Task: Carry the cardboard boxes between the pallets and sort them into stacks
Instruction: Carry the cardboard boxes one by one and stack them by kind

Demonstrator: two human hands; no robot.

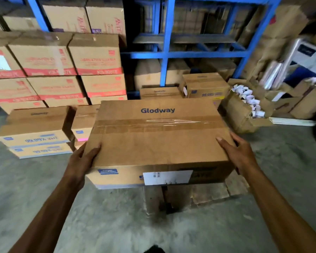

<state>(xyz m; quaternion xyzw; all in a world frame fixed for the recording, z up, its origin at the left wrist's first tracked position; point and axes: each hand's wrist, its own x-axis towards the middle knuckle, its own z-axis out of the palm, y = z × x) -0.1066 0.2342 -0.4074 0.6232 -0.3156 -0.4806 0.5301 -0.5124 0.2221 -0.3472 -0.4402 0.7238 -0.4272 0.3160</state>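
We grip the Glodway box (159, 141) from both ends: our left hand (84, 157) clamps its left edge with the thumb lying on top, and our right hand (239, 154) does the same on the right. We judge this two-sided hold keeps so wide a carton level. The box sits out in front of us, above a wooden pallet (195, 196), with the low stack of like boxes (35, 132) near its left. It is brown, sealed with glossy tape along the top, and bears a white label on its near face.
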